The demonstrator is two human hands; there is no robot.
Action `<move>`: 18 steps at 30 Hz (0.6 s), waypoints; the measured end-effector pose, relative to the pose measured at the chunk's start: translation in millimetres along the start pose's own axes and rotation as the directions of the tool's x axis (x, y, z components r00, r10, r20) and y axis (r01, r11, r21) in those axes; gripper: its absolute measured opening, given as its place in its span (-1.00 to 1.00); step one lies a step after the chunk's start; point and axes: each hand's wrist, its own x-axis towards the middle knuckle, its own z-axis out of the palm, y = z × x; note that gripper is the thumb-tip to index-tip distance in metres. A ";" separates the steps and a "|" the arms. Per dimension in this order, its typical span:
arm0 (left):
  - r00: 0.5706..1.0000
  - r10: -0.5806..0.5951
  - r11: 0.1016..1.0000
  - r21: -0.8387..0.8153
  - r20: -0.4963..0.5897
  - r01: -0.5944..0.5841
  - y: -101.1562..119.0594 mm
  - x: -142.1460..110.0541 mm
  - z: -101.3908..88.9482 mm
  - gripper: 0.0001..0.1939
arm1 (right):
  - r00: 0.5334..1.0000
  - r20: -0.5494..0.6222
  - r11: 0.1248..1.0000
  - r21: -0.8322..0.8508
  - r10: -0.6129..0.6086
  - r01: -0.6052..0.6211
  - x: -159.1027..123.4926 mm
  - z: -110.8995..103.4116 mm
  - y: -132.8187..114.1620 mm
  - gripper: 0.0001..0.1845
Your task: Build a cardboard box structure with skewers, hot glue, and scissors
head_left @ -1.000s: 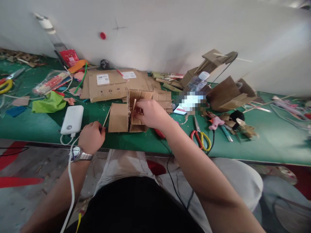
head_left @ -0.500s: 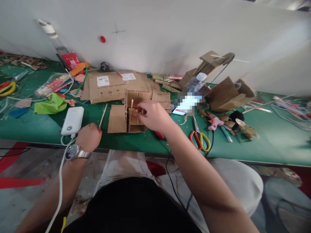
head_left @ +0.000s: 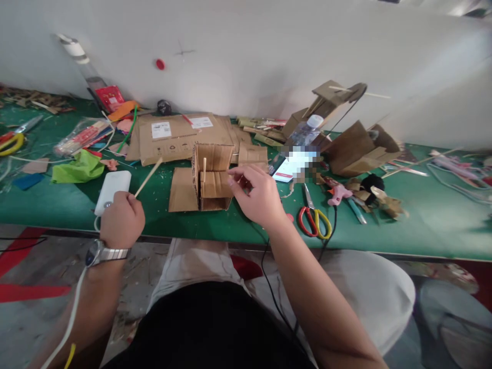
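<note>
My left hand (head_left: 123,219) is closed around a thin wooden stick (head_left: 149,177), which points up and to the right. That hand overlaps the lower part of a white power bank (head_left: 114,185). A small cardboard structure (head_left: 217,187) stands in front of me, with a flat cardboard flap on its left. A short wooden stick (head_left: 204,170) sits upright in it. At the structure's right edge is my right hand (head_left: 257,193), thumb and fingers apart and curved, with nothing visible between them. Whether its fingertips touch the cardboard I cannot tell.
Scissors (head_left: 315,220) and a pink glue gun (head_left: 339,193) lie to the right, near a lit phone (head_left: 290,168) and a plastic bottle (head_left: 307,130). Behind is a flattened cardboard box (head_left: 180,141). Green crumpled material (head_left: 79,166) lies at left. A white cable (head_left: 65,328) runs along my left arm.
My left hand has moved left with its stick, over the power bank's lower part. My right hand has let go of the upright stick and drawn back rightward, out of the cardboard structure.
</note>
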 end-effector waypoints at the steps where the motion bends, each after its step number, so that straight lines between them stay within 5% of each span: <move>1: 1.000 -0.001 0.999 -0.038 -0.030 0.000 -2.7 -0.8 -0.8 -0.81 | 0.999 -0.039 1.000 0.010 -0.010 0.011 -4.1 -0.4 0.1 -0.85; 5: 0.988 0.021 0.921 -0.382 -0.154 -0.079 -1.2 -12.4 -4.9 -0.85 | 0.981 -0.183 0.998 0.020 -0.059 0.064 -21.1 -0.8 -7.9 -0.86; 9: 0.989 0.076 0.543 -0.826 -0.128 -0.149 27.2 -46.4 -7.1 -0.74 | 0.929 -0.217 0.954 -0.033 -0.299 0.299 -37.3 6.6 -27.6 -0.60; 13: 0.937 0.329 0.448 -0.854 -0.119 -0.266 59.6 -92.7 -8.1 -0.77 | 0.851 -0.032 0.847 -0.119 -0.524 0.517 -48.3 16.7 -42.1 -0.49; 16: 0.824 0.556 0.398 -0.837 -0.106 -0.376 73.8 -112.7 -4.6 -0.84 | 0.850 -0.022 0.847 -0.094 -0.527 0.523 -50.2 15.5 -41.6 -0.67; 18: 0.787 0.593 0.308 -0.855 -0.171 -0.417 79.0 -111.5 3.3 -0.87 | 0.866 -0.086 0.871 -0.047 -0.492 0.490 -48.7 11.2 -35.5 -0.76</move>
